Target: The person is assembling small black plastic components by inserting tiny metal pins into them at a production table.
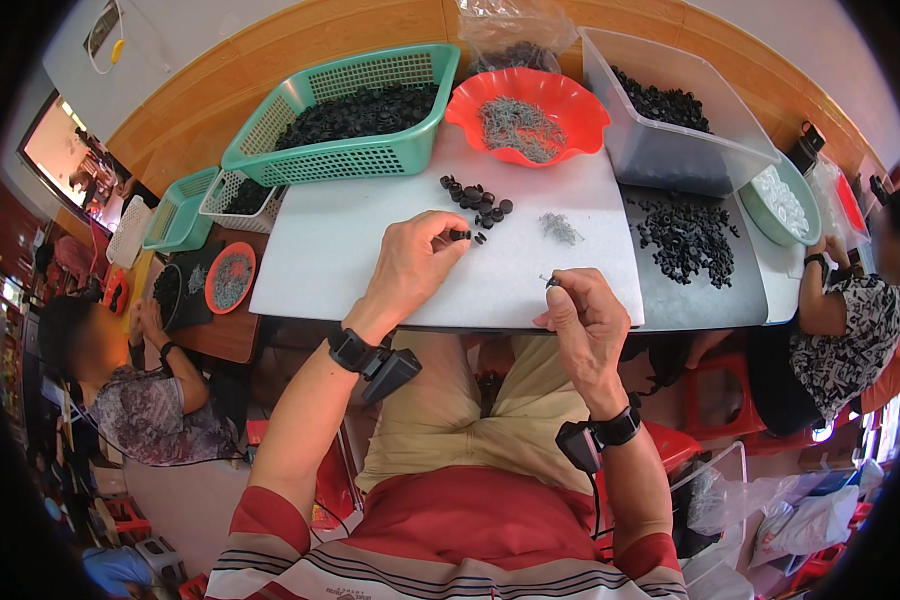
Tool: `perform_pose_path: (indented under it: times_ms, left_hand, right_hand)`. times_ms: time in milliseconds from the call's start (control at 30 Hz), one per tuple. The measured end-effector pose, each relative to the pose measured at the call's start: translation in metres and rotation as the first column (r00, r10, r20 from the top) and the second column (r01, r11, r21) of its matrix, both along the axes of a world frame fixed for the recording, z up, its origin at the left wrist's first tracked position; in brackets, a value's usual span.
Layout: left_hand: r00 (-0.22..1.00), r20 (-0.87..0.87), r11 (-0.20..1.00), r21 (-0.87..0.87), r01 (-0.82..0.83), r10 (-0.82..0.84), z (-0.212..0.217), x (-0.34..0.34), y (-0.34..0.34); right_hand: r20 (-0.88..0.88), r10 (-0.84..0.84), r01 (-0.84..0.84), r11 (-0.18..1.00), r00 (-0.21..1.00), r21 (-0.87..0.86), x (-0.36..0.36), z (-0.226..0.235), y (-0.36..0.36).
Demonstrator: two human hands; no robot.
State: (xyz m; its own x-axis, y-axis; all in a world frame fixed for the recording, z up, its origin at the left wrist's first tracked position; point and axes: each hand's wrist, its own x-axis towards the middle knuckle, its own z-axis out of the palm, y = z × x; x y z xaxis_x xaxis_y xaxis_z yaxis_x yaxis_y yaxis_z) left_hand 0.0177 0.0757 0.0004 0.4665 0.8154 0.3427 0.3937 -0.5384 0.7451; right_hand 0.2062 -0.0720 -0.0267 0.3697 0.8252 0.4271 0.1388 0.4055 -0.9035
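Note:
My left hand point(420, 262) is over the white work surface, thumb and fingers pinched on a small round black plastic part point(459, 235). Close to its fingertips lies a smaller black piece point(480, 239). Beyond it is a loose cluster of round black parts point(478, 197). My right hand point(582, 322) is at the table's near edge, closed with a small black piece point(552, 282) at the fingertips; a thin metallic bit sticks out of it. Between the hands and the red bowl sits a little pile of silvery metal pieces point(561, 228).
At the back stand a green basket point(350, 162) of black parts, a red scalloped bowl point(457, 105) of metal pieces and a clear bin point(690, 165). Small black pieces point(685, 240) cover a dark mat on the right. People sit close by on both sides.

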Motion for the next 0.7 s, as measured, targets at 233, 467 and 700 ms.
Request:
perform_pose_path:
  times_ms: [233, 467, 700]
  left_hand:
    - [0.993, 0.109, 0.999, -0.009, 0.044, -0.043, -0.002, -0.004, -0.001]
    - [0.978, 0.208, 0.959, -0.273, 0.074, -0.016, 0.003, -0.005, -0.016]
    - [0.889, 0.458, 0.830, -0.488, 0.270, -0.020, 0.003, -0.011, -0.024]
  right_hand:
    - [0.021, -0.003, 0.003, 1.000, 1.000, -0.002, 0.001, 0.000, 0.001]
    - [0.050, -0.025, 0.025, 1.000, 0.998, -0.010, 0.000, -0.001, 0.001]
    - [0.050, -0.017, 0.017, 1.000, 0.999, 0.010, -0.001, -0.001, 0.001]
